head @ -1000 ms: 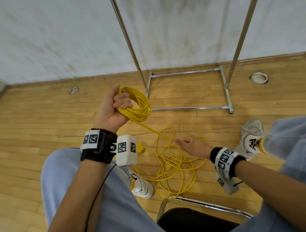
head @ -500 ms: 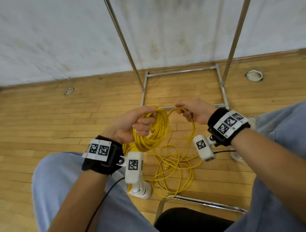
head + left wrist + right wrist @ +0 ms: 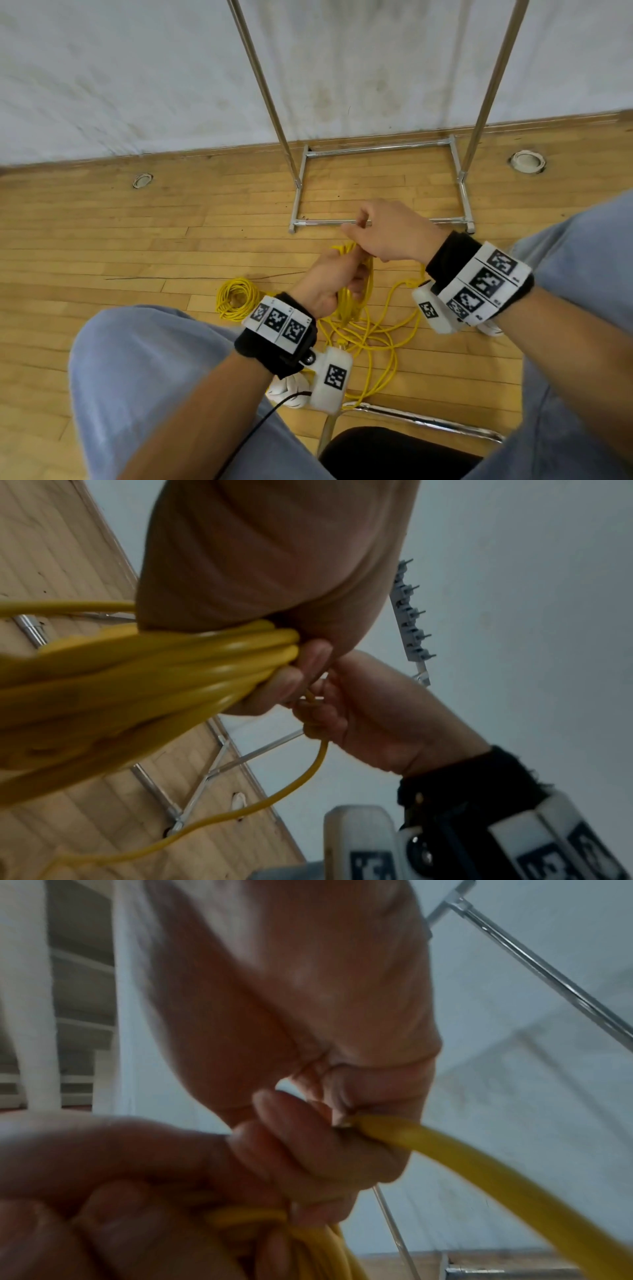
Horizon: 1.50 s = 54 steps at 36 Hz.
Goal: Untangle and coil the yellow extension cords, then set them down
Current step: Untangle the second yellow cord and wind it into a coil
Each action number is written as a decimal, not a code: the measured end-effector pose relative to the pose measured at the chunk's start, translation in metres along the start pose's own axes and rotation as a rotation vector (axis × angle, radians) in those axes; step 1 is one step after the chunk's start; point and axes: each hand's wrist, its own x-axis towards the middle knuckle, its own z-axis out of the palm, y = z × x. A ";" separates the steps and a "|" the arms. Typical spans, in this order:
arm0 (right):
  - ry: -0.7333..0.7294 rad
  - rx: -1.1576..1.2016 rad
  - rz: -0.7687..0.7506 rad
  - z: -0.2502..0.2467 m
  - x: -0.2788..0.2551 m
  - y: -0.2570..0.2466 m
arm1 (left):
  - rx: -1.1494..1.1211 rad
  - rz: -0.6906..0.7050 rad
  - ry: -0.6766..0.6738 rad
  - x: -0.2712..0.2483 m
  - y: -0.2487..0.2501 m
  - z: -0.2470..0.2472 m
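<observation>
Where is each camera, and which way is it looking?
Head: looks down from the person's head at the floor; shows both arms, left hand, right hand, knees.
Left wrist: looks along the left hand's palm at the yellow cord bundle in its grip.
Right wrist: looks along the right hand at one cord strand it pinches.
All share both hands and the cord.

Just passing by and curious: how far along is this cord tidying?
Done: one coil lies on the floor. In hand: the left hand grips a second bundle while the right hand feeds on another loop. Left: loose cord tangled on the floor.
</observation>
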 end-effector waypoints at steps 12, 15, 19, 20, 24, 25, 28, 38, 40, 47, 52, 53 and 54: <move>0.055 -0.109 0.058 -0.007 -0.002 0.005 | -0.057 -0.013 0.080 0.019 -0.015 0.014; 0.089 0.009 0.005 -0.007 -0.003 0.000 | -0.079 -0.010 0.106 0.024 -0.022 0.019; 0.141 0.138 -0.062 -0.001 -0.010 -0.013 | -0.221 -0.009 0.111 0.025 -0.023 0.020; 0.131 0.164 -0.066 0.002 -0.013 -0.015 | -0.262 0.004 0.104 0.025 -0.023 0.019; 0.142 0.266 -0.115 0.016 -0.023 -0.024 | -0.352 0.132 0.043 0.023 -0.018 0.010; 0.156 0.266 -0.132 0.018 -0.024 -0.026 | -0.361 0.155 0.017 0.026 -0.018 0.006; 0.209 0.298 -0.133 0.018 -0.026 -0.029 | -0.397 0.171 0.026 0.030 -0.010 -0.008; 0.204 0.451 -0.218 0.036 -0.044 -0.039 | -0.730 0.085 0.112 0.020 0.029 -0.041; 0.181 0.498 -0.236 0.037 -0.045 -0.038 | -0.801 0.095 0.078 0.017 0.032 -0.045; 0.037 0.486 -0.294 0.045 -0.043 -0.025 | -0.876 0.080 0.029 0.021 0.035 -0.051; 0.093 0.483 -0.257 0.057 -0.027 -0.003 | -1.022 0.088 0.041 0.028 0.040 -0.064; 0.100 0.478 -0.256 0.059 -0.023 0.004 | -1.048 0.101 0.027 0.028 0.042 -0.068; 0.088 0.489 -0.256 0.061 -0.019 0.010 | -1.067 0.113 0.011 0.026 0.045 -0.071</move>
